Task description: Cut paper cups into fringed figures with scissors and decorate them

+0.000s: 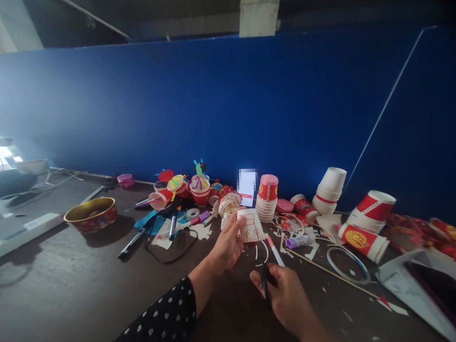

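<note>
Near the middle of the dark table, my left hand (pixel 230 243) grips a small white piece of paper or card (pixel 251 221) with red line drawings on it. My right hand (pixel 286 293) is closed around a pair of dark-handled scissors (pixel 266 278). The blades point up at the lower right edge of the card; whether they are touching it or cutting into it I cannot tell. Just behind the scissors lies a marker (pixel 276 251) with a pinkish end. A stack of paper cups (pixel 266 209) topped by a red one stands beyond the card.
A gold-rimmed bowl (pixel 91 215) sits at left, with a white power strip (pixel 31 232) beside it. Decorated cups (pixel 201 192), markers and paper scraps lie behind my left hand. To the right are a thin stick (pixel 329 272), a ring (pixel 347 264) and tipped cups (pixel 365 241). A blue partition (pixel 173 103) rises behind.
</note>
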{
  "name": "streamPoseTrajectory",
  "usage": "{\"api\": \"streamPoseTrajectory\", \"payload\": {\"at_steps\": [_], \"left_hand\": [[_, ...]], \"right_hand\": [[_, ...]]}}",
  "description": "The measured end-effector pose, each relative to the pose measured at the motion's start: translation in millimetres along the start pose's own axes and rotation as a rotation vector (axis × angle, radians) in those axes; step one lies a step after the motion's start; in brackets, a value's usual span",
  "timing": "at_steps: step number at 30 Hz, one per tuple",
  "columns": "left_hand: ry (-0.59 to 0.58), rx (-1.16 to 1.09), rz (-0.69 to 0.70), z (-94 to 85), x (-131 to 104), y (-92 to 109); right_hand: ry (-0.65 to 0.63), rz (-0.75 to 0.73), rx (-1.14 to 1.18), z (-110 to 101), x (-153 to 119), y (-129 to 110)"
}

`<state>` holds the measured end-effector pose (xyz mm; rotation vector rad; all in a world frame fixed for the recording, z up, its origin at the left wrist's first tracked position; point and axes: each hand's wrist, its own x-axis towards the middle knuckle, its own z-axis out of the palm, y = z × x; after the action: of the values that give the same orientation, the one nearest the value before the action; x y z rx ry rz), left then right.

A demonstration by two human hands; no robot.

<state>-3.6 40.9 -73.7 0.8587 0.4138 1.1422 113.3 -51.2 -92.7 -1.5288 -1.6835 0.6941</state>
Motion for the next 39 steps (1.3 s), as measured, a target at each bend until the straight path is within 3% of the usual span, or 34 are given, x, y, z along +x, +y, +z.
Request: {"api": "streamPoseTrajectory", "payload": {"at_steps": [20,39], "left_hand": [[-0.001,0.029,-0.018,3.6,-2.1,0.8],[-0.001,0.071,-0.007,-0.7,0.8,-1.0]], "right_hand": [[-0.007,0.024,-0.053,-1.1,0.4,-0.5],[-0.067,0.088,0.127,3.3,0.4,-0.2]]}}
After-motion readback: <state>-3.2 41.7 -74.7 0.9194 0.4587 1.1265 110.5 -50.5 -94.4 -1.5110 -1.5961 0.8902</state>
